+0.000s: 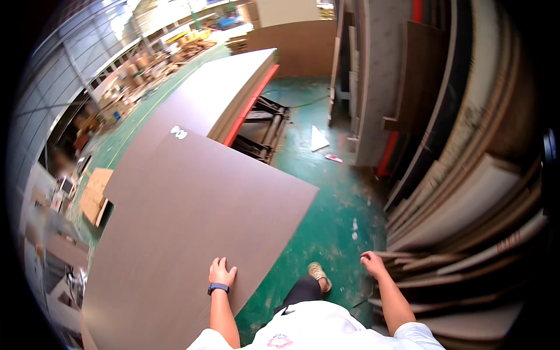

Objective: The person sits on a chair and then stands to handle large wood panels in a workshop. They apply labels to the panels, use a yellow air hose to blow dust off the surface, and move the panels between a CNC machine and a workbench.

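Observation:
My left hand [221,273] lies flat on a large grey-brown board [192,233], fingers stretched out and a dark watch on the wrist. The board slants across the left side, its far part overlapping a stack of boards [245,96] on a red-edged lift table [251,105]. Small pale marks [178,133] show near the board's far edge. Out to the right, my right hand [372,263] hangs apart from that board, its fingers curled in with nothing visible in them. It is close to the ends of several leaning panels [420,259].
Upright panels [484,192] line the right side. On the green floor [326,216] lie a white triangular scrap [318,139] and a small pink-white piece [333,158]. The lift's black scissor legs [265,125] stand beyond the board. Wood pieces [96,195] are at the left.

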### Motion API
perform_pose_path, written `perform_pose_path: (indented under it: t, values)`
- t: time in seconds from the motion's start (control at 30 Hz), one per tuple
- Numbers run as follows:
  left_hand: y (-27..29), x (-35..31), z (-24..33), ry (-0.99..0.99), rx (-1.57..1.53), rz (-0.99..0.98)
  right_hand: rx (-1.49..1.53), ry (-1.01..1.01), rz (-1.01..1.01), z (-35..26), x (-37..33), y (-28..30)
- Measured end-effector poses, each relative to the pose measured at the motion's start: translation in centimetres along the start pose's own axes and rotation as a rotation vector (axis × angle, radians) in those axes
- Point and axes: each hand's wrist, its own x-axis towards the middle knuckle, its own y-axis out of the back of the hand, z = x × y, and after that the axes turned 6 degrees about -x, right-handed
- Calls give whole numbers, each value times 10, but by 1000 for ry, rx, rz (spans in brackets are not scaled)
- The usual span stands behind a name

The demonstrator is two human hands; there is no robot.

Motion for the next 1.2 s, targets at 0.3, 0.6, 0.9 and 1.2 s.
perform_pose_path:
  t: [0.3,0.6,0.9,1.2]
  values:
    - [-9,117,90,399,-35,85,184,-93,-139,-48,221,30]
    - [-21,229,178,569,-2,193,-9,-73,-416,-109,403,90]
    - [-82,220,266,760,-40,488,-471,466,-758,-286,631,60]
    - [-160,141,369,1372,-45,999,-246,565,-1210,-460,679,-111]
